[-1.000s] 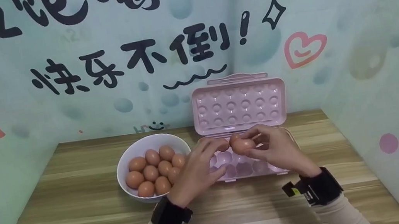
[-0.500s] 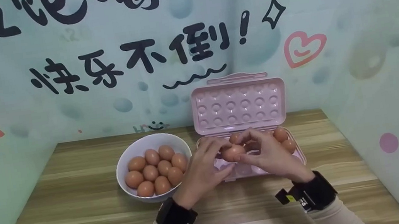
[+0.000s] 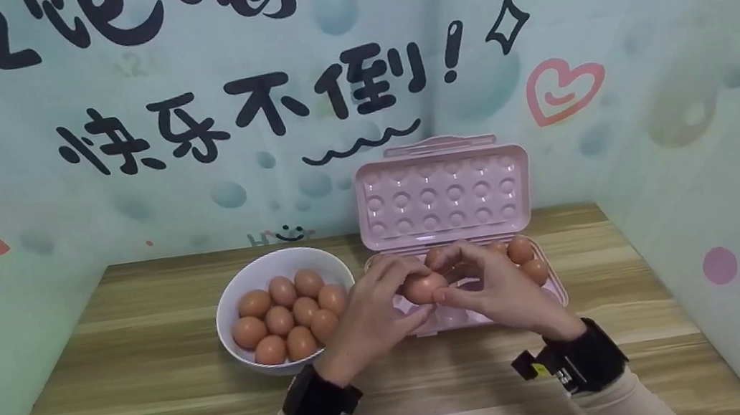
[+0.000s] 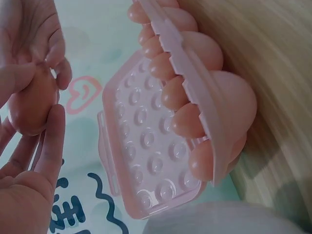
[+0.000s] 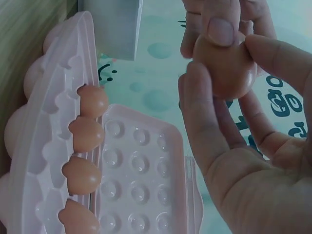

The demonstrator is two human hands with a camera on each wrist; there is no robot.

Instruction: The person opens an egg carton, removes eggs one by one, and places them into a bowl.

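1. Brown wood-grain surfaces the one table (image 3: 405,405) beneath it all.
2. One pink egg box (image 3: 447,233), lid raised toward one o'clock from the held egg; the head view plainly shows four boxed eggs (image 3: 519,249), between one and three o'clock (hands hide part of the tray, so no sure total).
3. One white bowl (image 3: 244,281) sits at nine o'clock, with ten brown eggs (image 3: 279,321) visible.
4. Two hands: left hand (image 3: 371,308) between eight and nine o'clock, right hand (image 3: 509,293) just past three, both with fingertips drawn in narrowly around the same egg.
5. One held egg (image 3: 423,289), lifted clear of the tray: likely light, stiff-shelled, slightly slippery and easily cracked, so best cradled gently around its middle by several fingertips.
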